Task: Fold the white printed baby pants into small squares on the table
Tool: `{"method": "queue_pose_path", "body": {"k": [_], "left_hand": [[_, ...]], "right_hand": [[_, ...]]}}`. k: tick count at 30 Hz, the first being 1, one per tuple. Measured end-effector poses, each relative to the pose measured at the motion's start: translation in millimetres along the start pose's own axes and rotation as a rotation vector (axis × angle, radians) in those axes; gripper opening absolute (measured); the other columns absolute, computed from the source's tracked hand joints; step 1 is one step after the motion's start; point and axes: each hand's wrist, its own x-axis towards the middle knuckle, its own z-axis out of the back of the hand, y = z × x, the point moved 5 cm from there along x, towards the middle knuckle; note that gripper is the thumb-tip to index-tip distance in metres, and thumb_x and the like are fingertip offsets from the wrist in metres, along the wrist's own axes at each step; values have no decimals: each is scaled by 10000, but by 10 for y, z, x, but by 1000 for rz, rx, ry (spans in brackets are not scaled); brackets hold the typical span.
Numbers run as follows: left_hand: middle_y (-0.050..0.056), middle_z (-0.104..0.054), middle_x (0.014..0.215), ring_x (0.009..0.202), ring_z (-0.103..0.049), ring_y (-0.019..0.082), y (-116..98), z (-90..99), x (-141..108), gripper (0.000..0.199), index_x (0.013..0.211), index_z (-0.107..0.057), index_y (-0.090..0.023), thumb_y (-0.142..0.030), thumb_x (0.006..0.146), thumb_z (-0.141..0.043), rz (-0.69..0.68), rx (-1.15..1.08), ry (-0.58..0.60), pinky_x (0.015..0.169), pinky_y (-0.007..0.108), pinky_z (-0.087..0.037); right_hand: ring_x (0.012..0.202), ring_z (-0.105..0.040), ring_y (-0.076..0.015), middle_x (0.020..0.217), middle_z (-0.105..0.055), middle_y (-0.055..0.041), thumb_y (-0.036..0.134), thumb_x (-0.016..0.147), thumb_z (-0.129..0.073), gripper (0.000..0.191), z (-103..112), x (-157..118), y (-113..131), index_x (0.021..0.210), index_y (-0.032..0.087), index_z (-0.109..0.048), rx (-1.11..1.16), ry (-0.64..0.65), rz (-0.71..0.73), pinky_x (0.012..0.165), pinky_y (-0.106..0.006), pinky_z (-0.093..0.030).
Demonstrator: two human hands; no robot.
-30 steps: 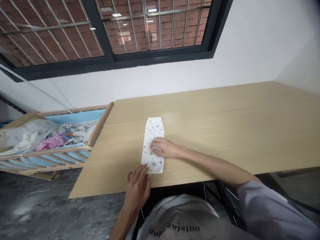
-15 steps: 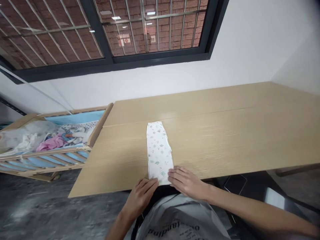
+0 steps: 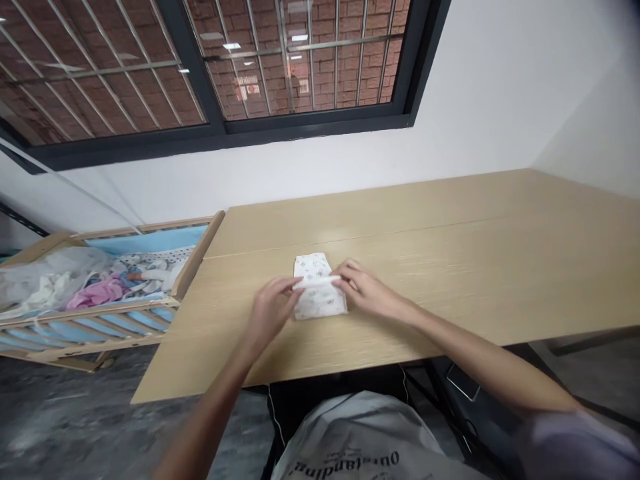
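Observation:
Small white trousers (image 3: 320, 303) with a scattered print lie on the wooden table in front of me, their near end lifted and doubled over toward the far end. My left hand (image 3: 273, 303) pinches the left end of the raised edge between thumb and fingers. At the right end of the same edge, my right hand (image 3: 364, 288) has a matching pinch. The far part of the trousers stays flat on the table, print side up, beyond the raised edge.
The pale wooden table (image 3: 450, 267) runs along the wall under a barred window (image 3: 300, 73). At left, against its end, stands a wooden cot (image 3: 197, 257) with blue lining, holding a pink cloth (image 3: 100, 291), other clothes and a clear plastic bag (image 3: 75, 260). A phone (image 3: 463, 381) lies below the table edge.
Both hands have moved from the table's front edge toward the window, bringing the trousers' near end up and over. The trousers now look much shorter and sit farther from the edge.

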Motion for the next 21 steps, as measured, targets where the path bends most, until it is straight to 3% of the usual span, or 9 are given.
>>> {"method": "queue_pose_path", "body": {"k": [4, 7, 10, 16, 21], "left_hand": [[78, -779, 1100, 921, -720, 197, 504, -209, 625, 273, 1117, -746, -161, -296, 907, -635, 255, -34, 57, 886, 344, -588], [93, -781, 1099, 919, -721, 203, 794, -403, 902, 281, 1137, -743, -138, -233, 909, -607, 308, -1, 96, 891, 338, -572], [112, -771, 1133, 973, -712, 206, 1019, -581, 1034, 260, 1117, -745, -120, -164, 912, -590, 336, 39, 112, 919, 318, -541], [141, -767, 1124, 1004, -697, 206, 1337, -863, 1023, 247, 1108, -736, -108, -127, 928, -569, 415, 149, 147, 912, 296, -504], [126, -757, 1145, 1042, -676, 204, 1347, -880, 1034, 252, 1134, -714, -132, -154, 938, -557, 429, 245, 151, 932, 289, -485]], "right_hand": [[863, -625, -214, 954, -682, -82, 336, 964, -537, 252, -91, 647, -670, 1094, 164, -668, 44, -114, -93, 793, -349, -501], [750, -604, -179, 843, -678, -40, 321, 918, -557, 192, -268, 970, -1147, 980, 163, -649, 100, -128, -228, 690, -293, -472], [738, -597, -168, 833, -681, -40, 271, 892, -540, 147, -447, 1142, -1459, 898, 164, -640, 82, -123, -308, 674, -273, -462], [730, -614, -169, 812, -700, -57, 182, 866, -522, 144, -711, 1218, -1717, 816, 153, -654, 61, -89, -343, 680, -266, -481], [739, -628, -174, 831, -711, -68, 197, 895, -535, 154, -749, 1220, -1757, 856, 144, -674, 35, -66, -352, 716, -279, -509]]}}
